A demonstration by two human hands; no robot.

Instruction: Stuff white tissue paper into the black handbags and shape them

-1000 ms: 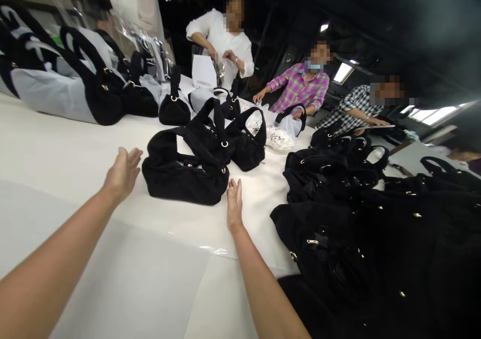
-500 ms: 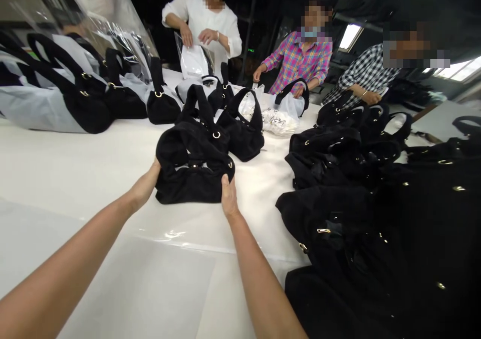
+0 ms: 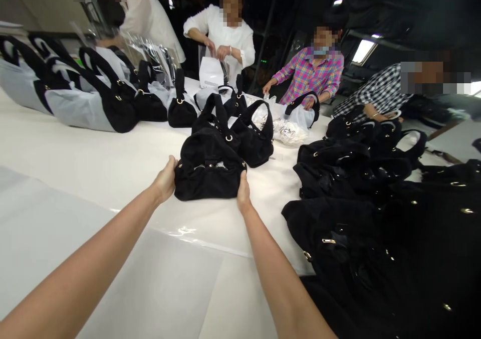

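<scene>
While the arms stretch out over the white desk (image 3: 93,163), both hands close on the ends of one small black handbag (image 3: 209,171): the left hand (image 3: 165,180) presses its left end and the right hand (image 3: 243,194) clasps its right end, thumb up against the fabric. A second ago both hands were open and apart from the handbag, reaching toward it; half a second ago they had just met its sides. Now they squeeze it between them, and it sits a little nearer to the person, just beyond the edge of a clear plastic sheet (image 3: 180,248) spread over the near part of the desk. I judge that the reach has turned into a firm two-handed hold, so the handbag is under control, though it rests on the desk and is not lifted.

Right behind it stand two more black handbags (image 3: 252,141) with upright looped handles and gold rings. To the right lies a dark heap of black bags (image 3: 376,218) with gold fittings. To the far left, bags half wrapped in pale covers (image 3: 75,106) sit in a row. Across the desk, a person in a white top (image 3: 225,38) handles a white pouch (image 3: 211,72), and a person in a plaid shirt (image 3: 311,75) works beside a white plastic bag (image 3: 287,128).
</scene>
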